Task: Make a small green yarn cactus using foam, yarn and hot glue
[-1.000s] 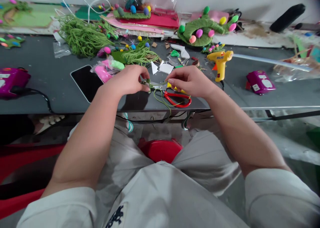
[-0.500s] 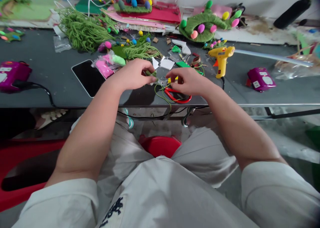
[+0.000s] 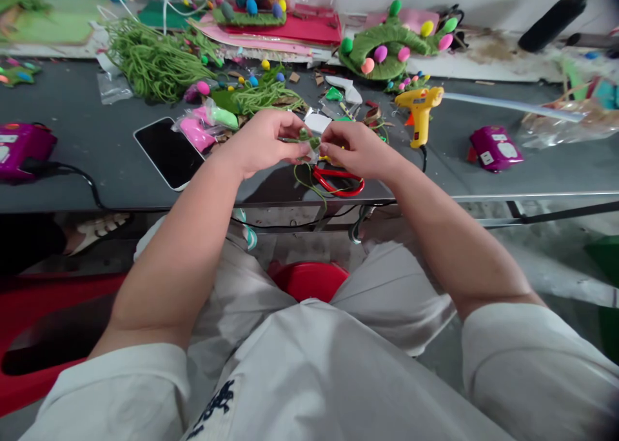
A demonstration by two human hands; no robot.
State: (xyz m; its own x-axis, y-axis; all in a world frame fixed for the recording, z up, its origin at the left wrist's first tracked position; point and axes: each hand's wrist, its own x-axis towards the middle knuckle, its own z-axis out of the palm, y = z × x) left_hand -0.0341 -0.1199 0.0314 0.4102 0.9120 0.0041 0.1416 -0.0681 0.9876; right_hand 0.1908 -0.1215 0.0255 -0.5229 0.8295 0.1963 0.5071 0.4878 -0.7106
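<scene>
Between my hands is a small green yarn-wrapped piece [image 3: 314, 142], partly hidden by fingers. My left hand [image 3: 264, 144] is closed, pinching it between thumb and fingers. From the right, my right hand [image 3: 360, 147] is also closed, its fingertips at the piece's other end. A thin strand of green yarn [image 3: 300, 182] trails from there toward the table's front edge. Just below my right hand lie red-handled scissors [image 3: 341, 189], their blades hidden. White scraps [image 3: 318, 122] lie right behind my fingers.
A yellow glue gun [image 3: 420, 112] with its cord stands right of my hands, near a purple box-like device [image 3: 496, 149]. At left lie a phone [image 3: 169, 152], bagged pink clay [image 3: 196, 133] and a green yarn heap [image 3: 145, 64]. Green wreath-like pieces [image 3: 374, 54] rest behind on the grey table [image 3: 97, 167].
My right hand has moved left, and its fingers now meet the green yarn-wrapped piece in my left hand. The whole view has shifted slightly.
</scene>
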